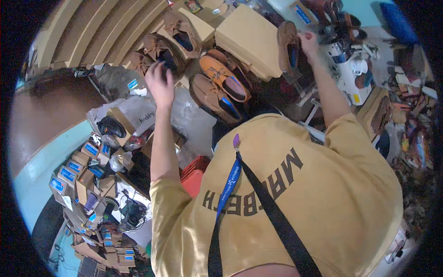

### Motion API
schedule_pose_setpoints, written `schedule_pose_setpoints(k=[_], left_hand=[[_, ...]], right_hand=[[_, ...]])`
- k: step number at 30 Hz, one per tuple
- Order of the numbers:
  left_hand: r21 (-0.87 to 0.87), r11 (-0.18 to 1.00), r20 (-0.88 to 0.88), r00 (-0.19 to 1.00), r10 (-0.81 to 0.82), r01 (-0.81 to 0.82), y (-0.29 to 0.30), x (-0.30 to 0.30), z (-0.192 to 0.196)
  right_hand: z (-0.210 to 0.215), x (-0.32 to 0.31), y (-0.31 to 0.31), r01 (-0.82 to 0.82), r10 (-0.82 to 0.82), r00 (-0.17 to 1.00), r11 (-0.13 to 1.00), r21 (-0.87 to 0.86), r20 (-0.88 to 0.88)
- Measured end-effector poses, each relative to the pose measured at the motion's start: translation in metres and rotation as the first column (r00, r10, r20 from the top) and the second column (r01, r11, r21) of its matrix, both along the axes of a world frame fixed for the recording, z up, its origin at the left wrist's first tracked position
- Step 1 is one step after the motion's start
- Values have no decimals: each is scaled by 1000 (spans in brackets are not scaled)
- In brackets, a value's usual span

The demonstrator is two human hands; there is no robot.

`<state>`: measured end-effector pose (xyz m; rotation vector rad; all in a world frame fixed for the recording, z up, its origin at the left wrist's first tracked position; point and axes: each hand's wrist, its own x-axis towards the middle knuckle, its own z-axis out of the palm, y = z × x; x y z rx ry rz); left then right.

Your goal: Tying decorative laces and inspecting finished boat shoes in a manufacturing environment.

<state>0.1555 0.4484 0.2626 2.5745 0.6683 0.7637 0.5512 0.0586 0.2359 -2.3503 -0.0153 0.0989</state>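
My right hand point(309, 45) pinches the rim of a brown moccasin point(287, 42), which stands upright at the right side of a closed tan shoebox point(249, 37). Toward the left, my left hand point(160, 85) has its fingers apart and slightly bent, right at the heel of a dark brown moccasin point(158, 45); whether it touches the shoe I cannot tell. Behind that one sits another brown moccasin point(179, 28) with a dark insole. Between my arms lie a lighter orange-brown moccasin point(221, 74) and a brown one point(210, 94) with a bow, toes pointing away.
Long cardboard trays point(99, 32) stand in rows at the far left. Small boxes with blue labels point(69, 173) pile up at the lower left, near a red plastic crate point(194, 173). On the right are a white machine point(353, 85), a white cup point(359, 67) and scattered clutter.
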Motion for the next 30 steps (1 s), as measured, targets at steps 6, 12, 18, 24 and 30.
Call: schedule_pose_setpoints(k=[6,12,18,24,30], left_hand=[[-23,996,-396,914,-88,86,-21,91,-11],[132,974,-553,829,-83,185,-23,107,7],[164,966,-683,730,-36,201,-7,84,-1],[179,938,-475,861,-181,296,-68,108,42],[218,898,-430,864,-262,381,-168,176,56]], right_hand=[[-51,-15,-41,-119,64,866,990,-80,-496],[-62,-30,-47,-336,279,904,933,-133,-325],[-26,-47,-31,-314,322,828,944,97,-459],[-37,-43,-51,-236,373,798,916,323,-473],[-28,-36,-62,-366,448,876,858,359,-178]])
